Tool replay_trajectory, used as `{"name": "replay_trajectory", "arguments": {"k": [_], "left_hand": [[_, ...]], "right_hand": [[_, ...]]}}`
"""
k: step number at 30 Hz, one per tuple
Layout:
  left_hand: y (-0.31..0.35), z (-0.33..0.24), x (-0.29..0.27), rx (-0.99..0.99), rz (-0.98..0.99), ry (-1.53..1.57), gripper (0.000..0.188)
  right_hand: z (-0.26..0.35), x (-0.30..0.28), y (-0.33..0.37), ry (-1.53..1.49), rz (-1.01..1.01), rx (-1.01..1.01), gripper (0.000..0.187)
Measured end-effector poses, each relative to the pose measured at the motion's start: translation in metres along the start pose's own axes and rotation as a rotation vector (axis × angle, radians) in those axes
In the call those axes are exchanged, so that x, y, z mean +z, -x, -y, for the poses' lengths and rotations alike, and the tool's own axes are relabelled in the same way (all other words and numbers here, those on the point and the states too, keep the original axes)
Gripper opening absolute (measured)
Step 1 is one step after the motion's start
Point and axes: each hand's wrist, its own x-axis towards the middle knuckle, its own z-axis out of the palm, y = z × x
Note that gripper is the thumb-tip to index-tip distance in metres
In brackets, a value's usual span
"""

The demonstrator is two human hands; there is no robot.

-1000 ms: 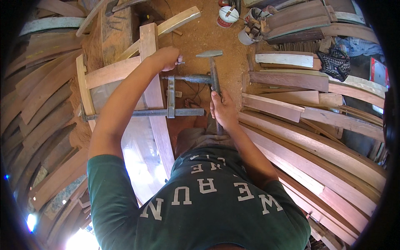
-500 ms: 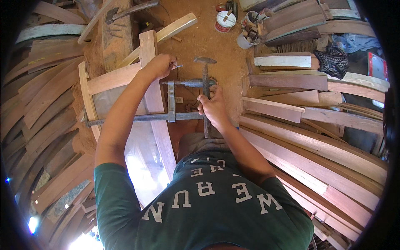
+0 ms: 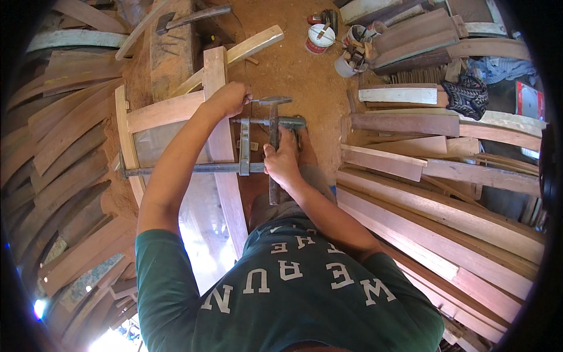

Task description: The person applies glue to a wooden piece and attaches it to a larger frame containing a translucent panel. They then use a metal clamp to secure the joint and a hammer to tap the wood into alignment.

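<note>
My left hand [image 3: 231,98] is closed at the corner of a wooden frame [image 3: 227,193], pinching a thin metal nail [image 3: 254,101] whose end sticks out to the right. Wrapped round a hammer [image 3: 274,190] is my right hand [image 3: 282,161]; the hammer's handle points towards me. Its head is right by the nail's outer end, seemingly touching it. A long bar clamp [image 3: 244,146] spans the frame, its screw handle passing beneath the hammer. My left fingers hide the nail's other end.
Another hammer [image 3: 199,16] lies on a wood block [image 3: 170,56] at the far left. Paint buckets [image 3: 318,42] and a tool bucket [image 3: 347,66] stand at the back. Stacked boards [image 3: 434,205] line the right; curved planks [image 3: 76,141] fill the left.
My right hand has swung the hammer leftwards, bringing its head up to the nail. The left hand keeps its pinch at the frame's corner. The whole view has shifted slightly.
</note>
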Motion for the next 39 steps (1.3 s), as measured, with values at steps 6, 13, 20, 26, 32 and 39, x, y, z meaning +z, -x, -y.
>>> {"name": "replay_trajectory", "arguments": {"k": [6,13,20,26,32,39], "left_hand": [[0.051,-0.015,-0.028,-0.065,-0.597,0.156,0.022],[0.154,-0.031,0.044,-0.481,-0.689,0.086,0.064],[0.156,-0.056,0.074,-0.684,-0.424,0.098,0.093],[0.158,-0.063,0.067,-0.723,-0.376,0.081,0.095],[0.157,-0.063,0.067,-0.745,-0.363,0.075,0.096],[0.154,-0.062,0.071,-0.758,-0.367,0.074,0.096]], "right_hand": [[-0.012,0.015,-0.007,-0.009,0.012,-0.038,0.054],[-0.021,0.026,-0.004,-0.018,-0.057,-0.07,0.055],[0.038,0.018,-0.002,-0.166,-0.005,0.119,0.053],[0.034,0.025,0.0,-0.165,0.044,0.108,0.052],[0.029,0.031,0.001,-0.128,0.161,0.12,0.051],[0.007,0.042,-0.002,-0.054,-0.075,-0.02,0.051]]}}
